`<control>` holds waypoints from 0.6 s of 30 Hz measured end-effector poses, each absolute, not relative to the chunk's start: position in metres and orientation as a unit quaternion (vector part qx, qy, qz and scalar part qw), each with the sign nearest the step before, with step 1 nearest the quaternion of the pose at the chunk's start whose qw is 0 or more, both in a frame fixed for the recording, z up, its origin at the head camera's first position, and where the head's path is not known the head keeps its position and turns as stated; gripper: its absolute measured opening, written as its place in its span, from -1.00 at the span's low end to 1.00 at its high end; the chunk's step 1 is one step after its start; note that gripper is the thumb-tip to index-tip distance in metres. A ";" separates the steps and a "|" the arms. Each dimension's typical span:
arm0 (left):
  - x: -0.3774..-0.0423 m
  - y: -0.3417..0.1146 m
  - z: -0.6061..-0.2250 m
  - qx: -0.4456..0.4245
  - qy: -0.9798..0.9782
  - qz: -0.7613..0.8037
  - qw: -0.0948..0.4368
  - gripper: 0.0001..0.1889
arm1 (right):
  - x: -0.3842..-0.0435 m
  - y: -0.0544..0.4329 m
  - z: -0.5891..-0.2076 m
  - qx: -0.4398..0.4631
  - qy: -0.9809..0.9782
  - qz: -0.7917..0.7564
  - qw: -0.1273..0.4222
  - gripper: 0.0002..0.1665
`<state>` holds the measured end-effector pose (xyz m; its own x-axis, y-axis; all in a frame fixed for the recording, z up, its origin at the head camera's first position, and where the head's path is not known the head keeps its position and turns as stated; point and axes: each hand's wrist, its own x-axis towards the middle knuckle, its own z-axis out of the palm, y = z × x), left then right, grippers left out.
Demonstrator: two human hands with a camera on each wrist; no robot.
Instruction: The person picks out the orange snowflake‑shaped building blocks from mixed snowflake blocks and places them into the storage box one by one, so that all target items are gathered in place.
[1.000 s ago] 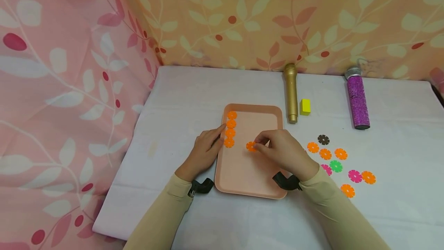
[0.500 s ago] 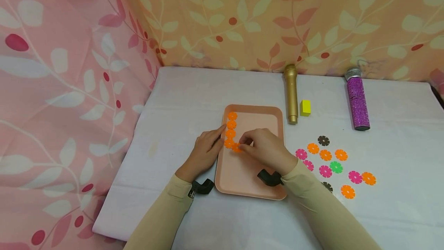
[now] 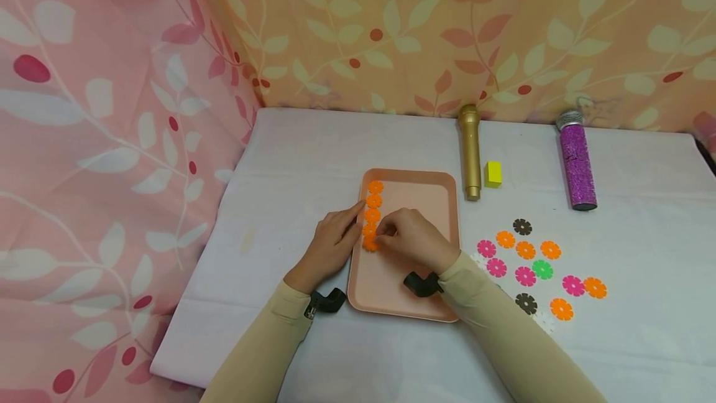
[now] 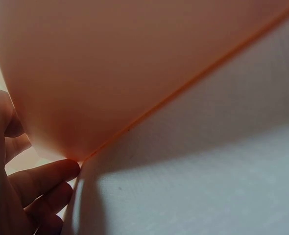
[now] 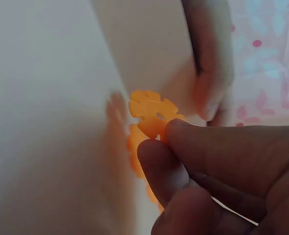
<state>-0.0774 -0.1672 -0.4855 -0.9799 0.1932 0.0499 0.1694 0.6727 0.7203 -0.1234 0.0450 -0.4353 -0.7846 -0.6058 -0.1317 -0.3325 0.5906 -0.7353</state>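
An upright line of orange notched plastic discs runs down the left side of the peach tray. My right hand pinches another orange notched disc between thumb and fingertip, at the lower end of that line. In the right wrist view the pinched disc is tilted and overlaps the discs beyond it. My left hand rests at the tray's left rim, its index finger and thumb touching the edge. The left wrist view shows its fingertips against the tray's outer side.
Right of the tray lie scattered loose discs: orange, pink, green, dark and white ones. Behind them are a gold microphone, a yellow block and a purple glitter microphone. A patterned curtain borders the white-covered table.
My right hand has moved left across the tray with the orange disc, bringing it to the bottom of the line. My left hand has stayed at the rim.
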 end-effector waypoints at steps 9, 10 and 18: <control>-0.078 -0.167 -0.487 0.103 0.915 0.389 0.010 -0.46 | -0.122 0.043 -0.450 -0.253 0.875 -0.362 0.197 -0.89; -0.078 -0.166 -0.487 0.104 0.915 0.389 0.009 -0.46 | -0.122 0.043 -0.450 -0.251 0.876 -0.362 0.195 -0.88; -0.077 -0.168 -0.486 0.109 0.912 0.395 -0.005 -0.44 | -0.122 0.039 -0.454 -0.237 0.882 -0.360 0.192 -0.84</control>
<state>-0.0769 -0.1677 -0.4861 -0.9762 0.1950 0.0945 0.2024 0.6648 0.7191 -0.1218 0.0391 -0.4545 -0.8139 -0.5562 -0.1682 -0.2793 0.6282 -0.7262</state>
